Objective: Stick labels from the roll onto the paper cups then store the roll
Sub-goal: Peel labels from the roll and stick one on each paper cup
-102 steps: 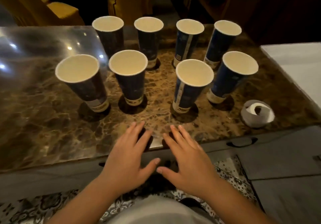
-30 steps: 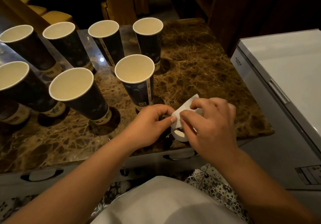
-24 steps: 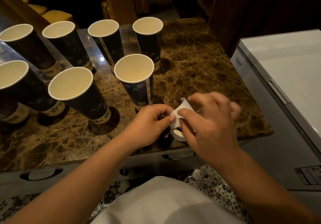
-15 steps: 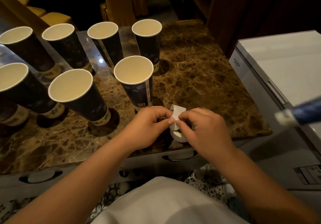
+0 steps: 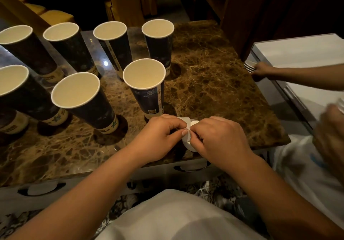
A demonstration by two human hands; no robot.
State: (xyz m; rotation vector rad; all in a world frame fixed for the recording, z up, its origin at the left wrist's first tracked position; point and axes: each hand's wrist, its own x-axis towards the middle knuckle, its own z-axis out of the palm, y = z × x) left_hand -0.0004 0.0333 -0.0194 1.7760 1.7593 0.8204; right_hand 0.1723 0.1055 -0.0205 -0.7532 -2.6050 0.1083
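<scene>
Dim room. Brown marble table top (image 5: 214, 83) as landmark, glossy, one small light glint at its left. Yellow chairs (image 5: 55, 15) beyond its far left edge. Dark wood panelling (image 5: 279, 7) beyond its far right corner. White cabinet (image 5: 301, 51) just right. Patterned floor tiles (image 5: 119, 205) below its near edge.

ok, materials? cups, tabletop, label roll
Cups: paper by the look, matte cream inside, rolled rim, dark blue printed outside with a side seam.
Tabletop: brown veined marble or a stone-look slab, polished; it mirrors a light spot.
Label roll: white paper strip, probably glossy backing, pinched by the left hand and right hand.
</scene>
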